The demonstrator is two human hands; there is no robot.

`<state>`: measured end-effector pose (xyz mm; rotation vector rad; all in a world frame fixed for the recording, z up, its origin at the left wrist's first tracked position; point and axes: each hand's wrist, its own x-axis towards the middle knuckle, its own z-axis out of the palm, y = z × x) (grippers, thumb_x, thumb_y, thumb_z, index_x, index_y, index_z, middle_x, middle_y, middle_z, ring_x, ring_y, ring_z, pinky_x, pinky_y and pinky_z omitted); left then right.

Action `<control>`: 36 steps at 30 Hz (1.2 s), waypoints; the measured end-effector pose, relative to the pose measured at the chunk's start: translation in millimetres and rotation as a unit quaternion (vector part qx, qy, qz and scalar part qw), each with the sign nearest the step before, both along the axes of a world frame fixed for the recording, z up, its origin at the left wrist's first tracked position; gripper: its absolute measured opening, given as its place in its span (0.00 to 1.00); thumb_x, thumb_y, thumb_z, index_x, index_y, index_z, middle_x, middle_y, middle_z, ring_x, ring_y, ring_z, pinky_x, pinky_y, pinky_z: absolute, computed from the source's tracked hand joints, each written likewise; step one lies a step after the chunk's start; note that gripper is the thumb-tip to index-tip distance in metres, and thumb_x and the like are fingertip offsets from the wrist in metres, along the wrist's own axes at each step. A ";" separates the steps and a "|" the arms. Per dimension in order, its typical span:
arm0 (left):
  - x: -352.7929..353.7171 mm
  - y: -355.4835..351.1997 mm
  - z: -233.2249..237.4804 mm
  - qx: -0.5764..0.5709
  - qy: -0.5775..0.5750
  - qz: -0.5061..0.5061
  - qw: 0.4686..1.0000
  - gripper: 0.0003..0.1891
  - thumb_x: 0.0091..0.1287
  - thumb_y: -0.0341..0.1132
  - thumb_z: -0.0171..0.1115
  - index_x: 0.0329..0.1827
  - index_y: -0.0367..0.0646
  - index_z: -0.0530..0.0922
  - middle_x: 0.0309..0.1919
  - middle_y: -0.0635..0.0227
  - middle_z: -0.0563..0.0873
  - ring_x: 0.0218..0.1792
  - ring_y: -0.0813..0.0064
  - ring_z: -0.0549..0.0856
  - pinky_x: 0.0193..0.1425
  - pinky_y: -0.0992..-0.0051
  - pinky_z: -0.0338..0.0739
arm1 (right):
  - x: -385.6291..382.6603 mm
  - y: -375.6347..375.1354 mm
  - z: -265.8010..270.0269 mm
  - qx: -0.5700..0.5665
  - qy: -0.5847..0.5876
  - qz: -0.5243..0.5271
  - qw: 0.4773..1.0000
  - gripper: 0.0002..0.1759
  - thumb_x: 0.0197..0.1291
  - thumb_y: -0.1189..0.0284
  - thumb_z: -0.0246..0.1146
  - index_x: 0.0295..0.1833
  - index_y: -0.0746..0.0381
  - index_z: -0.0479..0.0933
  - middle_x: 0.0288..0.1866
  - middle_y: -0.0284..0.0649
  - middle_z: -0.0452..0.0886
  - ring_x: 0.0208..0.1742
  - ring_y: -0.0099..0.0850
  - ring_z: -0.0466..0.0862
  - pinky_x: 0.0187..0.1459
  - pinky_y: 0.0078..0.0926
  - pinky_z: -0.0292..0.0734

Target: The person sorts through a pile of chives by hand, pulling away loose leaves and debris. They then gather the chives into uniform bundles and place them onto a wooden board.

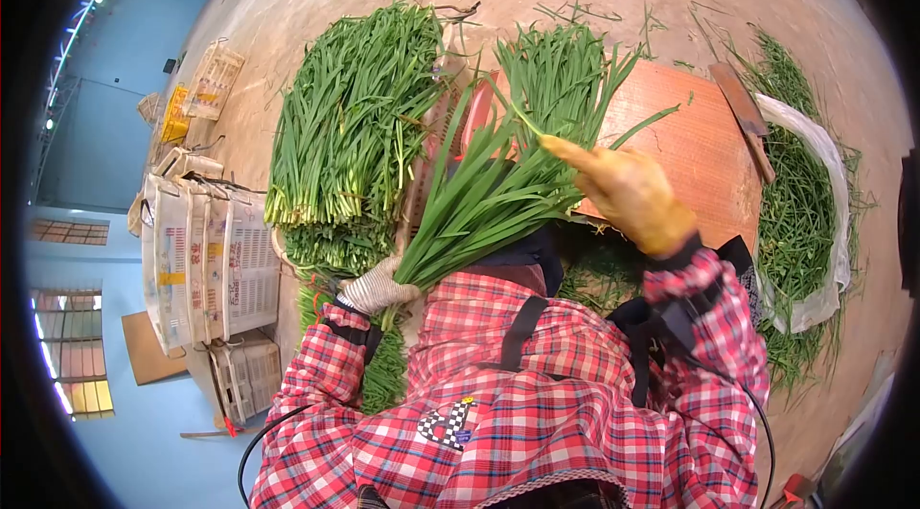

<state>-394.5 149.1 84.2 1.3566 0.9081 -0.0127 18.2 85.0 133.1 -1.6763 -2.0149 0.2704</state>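
Observation:
My left hand (379,289), in a pale knitted glove, is closed round the lower end of a bunch of long green leaves (489,197). The bunch fans out up and to the right across my lap. My right hand (628,188), in a yellow-orange glove, is over the leaf tips, with its fingers pressed together at a thin yellowish leaf (525,118). Another pile of green leaves (556,73) lies just beyond, on the edge of an orange-brown board (685,150).
A large stack of leaves (355,116) stands at the left. Plastic crates (216,260) are piled farther left, with a yellow crate (175,114) behind. At the right are a wooden strip (740,102) and a white-rimmed bag (832,164) of loose leaves.

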 end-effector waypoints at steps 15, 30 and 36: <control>-9.2 12.3 -7.2 -0.032 0.058 -0.020 0.998 0.21 0.62 0.32 0.68 0.58 0.40 0.76 0.43 0.71 0.84 0.42 0.79 0.82 0.48 0.74 0.80 | 83.3 -122.0 35.9 -0.106 0.384 -0.280 0.874 0.16 0.70 0.64 0.57 0.44 0.65 0.84 0.26 0.30 0.80 0.21 0.17 0.73 0.23 0.14 0.64; -16.8 24.0 -23.2 0.026 0.037 -0.094 0.995 0.28 0.63 0.27 0.66 0.68 0.47 0.71 0.34 0.77 0.80 0.29 0.85 0.77 0.36 0.82 0.77 | -15.3 21.3 -33.1 0.028 0.189 -0.130 0.973 0.18 0.54 0.64 0.69 0.47 0.63 0.83 0.52 0.45 0.84 0.54 0.42 0.81 0.58 0.38 0.73; -15.6 21.2 -18.1 -0.042 0.037 -0.047 0.997 0.28 0.62 0.28 0.67 0.67 0.44 0.71 0.35 0.75 0.82 0.30 0.83 0.79 0.36 0.80 0.78 | -17.7 38.0 -19.0 0.115 0.247 -0.148 0.951 0.10 0.56 0.68 0.66 0.38 0.63 0.85 0.49 0.44 0.85 0.50 0.40 0.83 0.53 0.36 0.74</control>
